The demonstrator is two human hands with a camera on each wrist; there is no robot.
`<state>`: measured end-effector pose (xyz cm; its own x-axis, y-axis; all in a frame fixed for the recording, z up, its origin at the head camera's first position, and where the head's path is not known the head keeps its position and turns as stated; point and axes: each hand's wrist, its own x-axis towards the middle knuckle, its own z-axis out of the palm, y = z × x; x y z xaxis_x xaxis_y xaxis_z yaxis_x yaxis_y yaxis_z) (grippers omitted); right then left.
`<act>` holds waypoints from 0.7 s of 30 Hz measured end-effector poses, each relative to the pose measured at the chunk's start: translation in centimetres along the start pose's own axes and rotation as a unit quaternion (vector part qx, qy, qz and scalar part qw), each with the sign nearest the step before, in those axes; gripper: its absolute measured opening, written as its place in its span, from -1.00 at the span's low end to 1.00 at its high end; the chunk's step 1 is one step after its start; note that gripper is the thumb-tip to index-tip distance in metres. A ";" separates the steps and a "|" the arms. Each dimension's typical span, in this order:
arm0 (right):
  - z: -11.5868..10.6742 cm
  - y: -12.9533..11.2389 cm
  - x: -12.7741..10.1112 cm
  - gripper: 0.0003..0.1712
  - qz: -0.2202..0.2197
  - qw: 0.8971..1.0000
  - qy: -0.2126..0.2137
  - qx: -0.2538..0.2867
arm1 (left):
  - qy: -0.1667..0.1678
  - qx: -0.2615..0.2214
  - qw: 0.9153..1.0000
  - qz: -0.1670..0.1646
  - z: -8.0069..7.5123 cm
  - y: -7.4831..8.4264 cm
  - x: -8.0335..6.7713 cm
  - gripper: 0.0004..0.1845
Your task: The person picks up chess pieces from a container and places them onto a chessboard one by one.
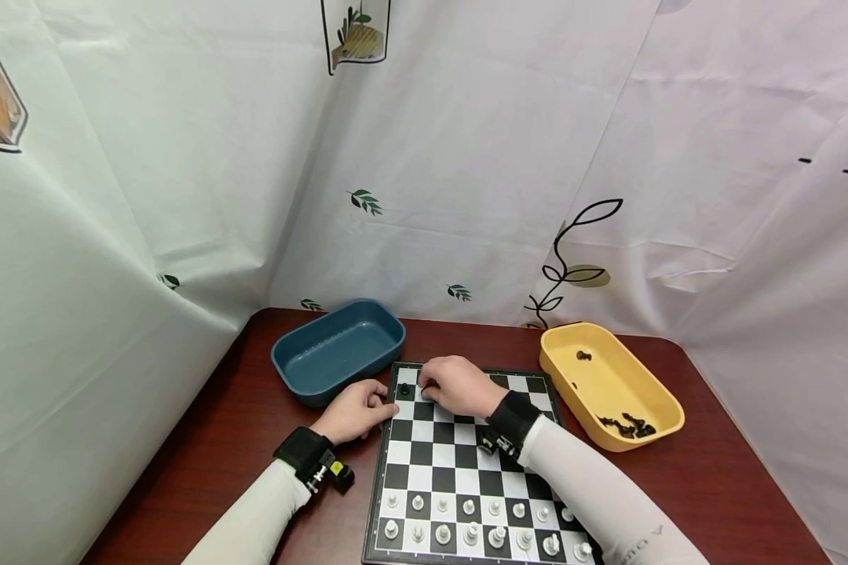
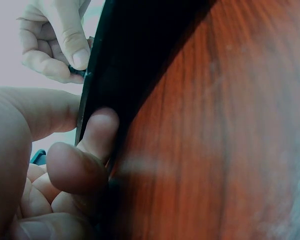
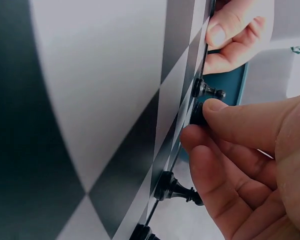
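On the glossy checkered board [image 1: 459, 471], right hand [image 1: 458, 385] pinches a black piece [image 3: 197, 114].

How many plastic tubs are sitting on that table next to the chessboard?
2. A blue tub sits at the board's far left corner, beyond the left hand. A yellow tub sits to the board's right, with a few dark chess pieces inside. None looks hidden.

Legible text: one faint grey print on the white right sleeve [image 1: 629, 522], near the bottom edge of the head view. It appears inverted; a "V" and an "O" can be made out, the rest too small to read. No other lettering, numbers or brand marks readable in any view.
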<state>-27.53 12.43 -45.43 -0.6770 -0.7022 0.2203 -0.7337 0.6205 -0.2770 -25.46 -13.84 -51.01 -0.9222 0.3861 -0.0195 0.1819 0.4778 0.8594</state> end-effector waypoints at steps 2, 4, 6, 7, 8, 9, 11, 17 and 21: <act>0.1 0.0 0.1 -0.94 -0.005 1.000 0.000 -0.002 | 0.000 -0.002 1.000 0.000 0.0 0.0 0.0 -0.55; 0.2 0.1 0.1 -0.94 -0.005 1.000 0.000 -0.002 | -0.001 -0.003 1.000 0.000 0.0 0.0 0.0 -0.55; 0.2 0.1 0.2 -0.93 -0.003 1.000 -0.002 -0.001 | -0.002 -0.003 1.000 0.000 0.0 0.0 0.0 -0.55; 0.2 0.1 0.2 -0.93 -0.001 1.000 -0.003 0.000 | -0.002 -0.002 1.000 0.000 0.0 0.0 0.0 -0.55; 0.3 0.1 0.3 -0.92 0.000 1.000 -0.004 0.001 | -0.002 -0.002 1.000 0.000 0.0 0.0 0.1 -0.55; 0.3 0.1 0.3 -0.92 0.002 1.000 -0.005 0.001 | -0.003 -0.001 1.000 0.000 0.0 0.0 0.1 -0.55; 0.2 0.1 0.3 -0.91 0.005 1.000 -0.008 0.002 | -0.003 -0.001 1.000 -0.001 0.0 0.1 0.1 -0.55; 0.4 0.2 0.4 -0.91 0.005 1.000 -0.011 -0.001 | 0.000 0.000 1.000 -0.002 0.0 0.1 0.1 -0.55; 0.5 0.3 0.5 -0.90 0.003 1.000 -0.010 -0.003 | 0.001 0.001 1.000 -0.002 0.0 0.1 0.0 -0.55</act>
<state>-28.03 12.08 -45.91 -0.6800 -0.7055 0.1997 -0.7301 0.6264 -0.2732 -25.47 -13.78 -50.93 -0.9235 0.3829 -0.0220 0.1789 0.4808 0.8584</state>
